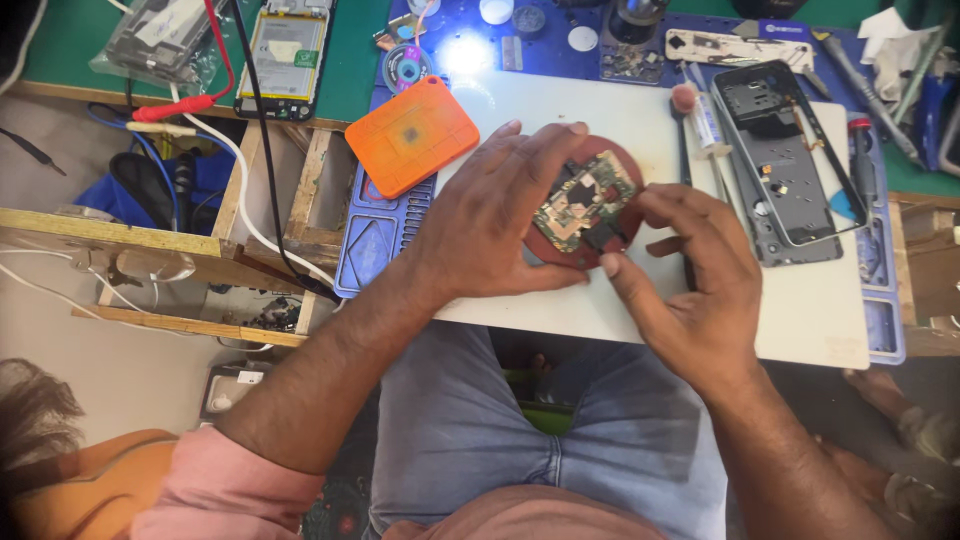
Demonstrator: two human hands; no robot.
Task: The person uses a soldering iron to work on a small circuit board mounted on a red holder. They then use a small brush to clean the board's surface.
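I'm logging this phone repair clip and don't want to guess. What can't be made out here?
- Head view: the near and left parts of the round red pad are hidden under the left hand.
- Circuit board: its components are too small to identify; the right hand covers its lower right corner.
- Opened phone, top left: cut off by the upper edge.
- Blue mat near the top: washed out by lamp glare.

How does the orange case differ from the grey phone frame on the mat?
The orange case is squat, rounded and closed, lying left of the hands; the grey phone frame is long, narrow and open, its inner parts showing, right of them. The case is tilted more. Both lie flat, touched by neither hand.
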